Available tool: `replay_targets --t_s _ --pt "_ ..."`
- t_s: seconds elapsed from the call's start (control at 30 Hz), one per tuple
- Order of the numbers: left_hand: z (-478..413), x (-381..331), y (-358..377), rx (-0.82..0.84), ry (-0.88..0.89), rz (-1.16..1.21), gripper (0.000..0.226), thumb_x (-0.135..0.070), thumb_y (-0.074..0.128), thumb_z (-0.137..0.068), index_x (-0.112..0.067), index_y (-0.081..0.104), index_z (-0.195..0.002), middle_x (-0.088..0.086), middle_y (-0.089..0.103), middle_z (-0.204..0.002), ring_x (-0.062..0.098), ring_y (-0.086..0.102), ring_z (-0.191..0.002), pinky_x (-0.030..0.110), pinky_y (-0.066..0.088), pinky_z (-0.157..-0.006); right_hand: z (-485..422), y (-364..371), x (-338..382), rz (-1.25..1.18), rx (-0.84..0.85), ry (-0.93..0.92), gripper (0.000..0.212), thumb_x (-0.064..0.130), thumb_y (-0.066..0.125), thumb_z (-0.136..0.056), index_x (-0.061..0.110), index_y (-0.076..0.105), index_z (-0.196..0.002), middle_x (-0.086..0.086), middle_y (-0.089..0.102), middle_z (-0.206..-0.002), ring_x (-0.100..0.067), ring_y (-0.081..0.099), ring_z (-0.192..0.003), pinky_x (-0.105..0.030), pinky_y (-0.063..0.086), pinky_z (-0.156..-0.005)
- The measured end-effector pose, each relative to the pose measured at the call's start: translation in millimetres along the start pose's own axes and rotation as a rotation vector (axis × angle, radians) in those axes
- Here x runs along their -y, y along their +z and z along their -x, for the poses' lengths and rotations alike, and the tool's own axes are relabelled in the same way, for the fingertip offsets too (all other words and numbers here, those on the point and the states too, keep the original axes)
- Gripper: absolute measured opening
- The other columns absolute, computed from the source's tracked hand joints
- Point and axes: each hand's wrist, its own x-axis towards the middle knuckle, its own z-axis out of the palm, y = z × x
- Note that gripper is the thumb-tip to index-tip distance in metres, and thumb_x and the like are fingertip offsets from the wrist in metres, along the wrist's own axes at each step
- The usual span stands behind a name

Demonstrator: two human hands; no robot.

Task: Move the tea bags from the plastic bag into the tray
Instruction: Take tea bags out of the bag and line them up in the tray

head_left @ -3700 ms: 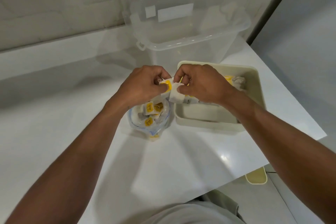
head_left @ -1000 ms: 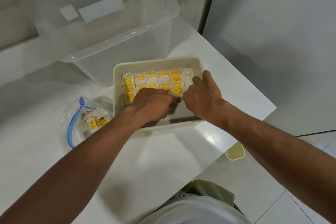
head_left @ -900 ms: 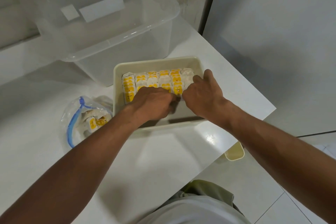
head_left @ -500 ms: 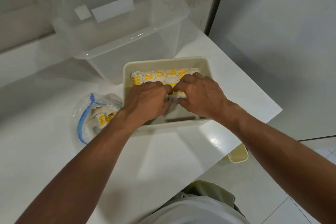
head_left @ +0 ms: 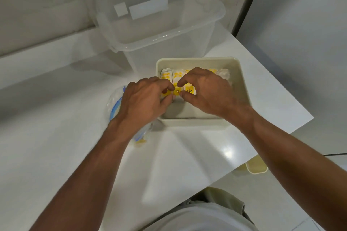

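From the head view, both hands are down inside the cream tray (head_left: 242, 84), which sits on the white table (head_left: 56, 137) near its right edge. The tea bags (head_left: 176, 76) stand on edge in tight rows against the tray's far wall, yellow labels up. The near half of the tray floor is bare.

The left hand (head_left: 144, 99) has its fingers curled, with fingertips and thumb pinching the yellow label of a bag at the front of the rows. The right hand (head_left: 206, 92) is also curled, its forefinger and thumb closed round the bag next to it, the one printed "TEA". The two hands meet almost fingertip to fingertip. That looks like squaring the newest bags up against those behind, so that they stay upright and the row stays packed.

The plastic bag (head_left: 114, 107) lies on the table just left of the tray, mostly hidden under the left wrist. Only its clear film and blue seal strip show. A scrap of yellow at its near end suggests some bags are left inside, though how many cannot be told. Keeping it beside the tray makes each transfer short.

A clear storage box (head_left: 159, 30) stands behind the tray.
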Motion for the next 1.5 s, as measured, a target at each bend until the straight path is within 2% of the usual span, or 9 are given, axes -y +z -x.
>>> replay_targets --t_s 0.3,0.4,0.5,0.67,0.9,1.07,1.27,1.37,1.5 --pt "32.7 47.7 -13.7 -0.035 -0.151 0.039 0.021 -0.035 0.056 -0.092 -0.04 0.066 -0.11 -0.017 0.065 -0.102 0.011 0.063 -0.092 0.027 0.041 -0.067 -12.4 10.3 46.2 -0.125 0.033 -0.078 0.019 0.042 0.064 -0.087 0.038 0.067 -0.105 0.011 0.061 -0.109 -0.011 0.06 -0.094 -0.032 0.048 -0.075" --pt "43.4 60.5 -15.9 -0.033 -0.181 0.073 0.019 -0.035 0.056 -0.093 -0.04 0.066 -0.109 -0.017 0.065 -0.101 0.011 0.064 -0.088 0.027 0.045 -0.066 -15.9 19.5 57.9 -0.141 0.078 -0.141 0.019 0.04 0.065 -0.086 0.036 0.067 -0.105 0.013 0.058 -0.103 -0.01 0.059 -0.093 -0.029 0.045 -0.075" --pt "52.1 70.7 -14.5 -0.018 -0.205 0.064 0.022 -0.029 0.054 -0.095 -0.039 0.067 -0.111 -0.016 0.068 -0.103 0.013 0.065 -0.089 0.028 0.048 -0.066 -18.7 24.3 67.8 -0.163 0.098 -0.201 0.019 0.039 0.065 -0.086 0.035 0.067 -0.105 0.017 0.052 -0.095 -0.005 0.052 -0.083 -0.028 0.043 -0.073" --pt "62.3 83.4 -11.1 0.053 -0.31 0.097 0.026 -0.028 0.05 -0.095 -0.041 0.066 -0.11 -0.016 0.07 -0.107 0.016 0.065 -0.093 0.031 0.051 -0.073 -26.6 28.1 77.6 -0.143 0.126 -0.211 0.018 0.039 0.064 -0.088 0.037 0.066 -0.105 0.012 0.064 -0.101 -0.003 0.047 -0.071 -0.034 0.049 -0.074" --pt "69.2 86.7 -7.5 0.136 -0.372 0.131 0.028 -0.031 0.062 -0.088 -0.04 0.064 -0.115 -0.019 0.068 -0.109 0.015 0.063 -0.099 0.028 0.045 -0.074 -29.3 34.2 84.6 -0.127 0.223 -0.229 0.023 0.033 0.064 -0.087 0.034 0.066 -0.11 0.011 0.067 -0.102 -0.008 0.058 -0.083 -0.034 0.05 -0.077" --pt "64.9 83.5 5.5 0.161 -0.3 -0.015 0.036 -0.038 0.061 -0.09 -0.042 0.056 -0.125 -0.01 0.065 -0.11 0.023 0.064 -0.094 0.03 0.046 -0.07 -27.5 45.5 90.7 -0.038 0.28 -0.187 0.025 0.031 0.055 -0.09 0.037 0.065 -0.112 0.01 0.07 -0.102 -0.016 0.064 -0.095 -0.031 0.048 -0.07" --pt "60.8 84.5 18.1 0.125 -0.319 -0.053 0.016 -0.041 0.06 -0.09 -0.035 0.064 -0.105 -0.007 0.063 -0.103 0.023 0.062 -0.084 0.029 0.046 -0.067 -20.5 46.2 97.8 0.084 0.268 -0.18 0.025 0.033 0.05 -0.093 0.04 0.063 -0.113 0.007 0.069 -0.098 -0.019 0.062 -0.09 -0.027 0.032 -0.063" --pt "63.1 86.6 16.5 0.098 -0.365 0.045 0.009 -0.039 0.063 -0.09 -0.034 0.066 -0.096 -0.012 0.068 -0.097 0.019 0.062 -0.086 0.027 0.042 -0.066 -20.4 45.8 97.7 0.04 0.256 -0.159 0.024 0.035 0.055 -0.09 0.039 0.063 -0.112 0.01 0.068 -0.103 -0.016 0.063 -0.094 -0.028 0.041 -0.066" --pt "65.6 90.3 5.2 0.007 -0.462 0.377 0.002 -0.036 0.07 -0.088 -0.036 0.068 -0.088 -0.02 0.069 -0.087 0.011 0.066 -0.079 0.031 0.052 -0.07 -23.2 43.9 96.3 -0.049 0.234 -0.104 0.032 0.043 0.064 -0.087 0.037 0.061 -0.119 0.014 0.067 -0.106 -0.012 0.062 -0.1 -0.03 0.049 -0.076"
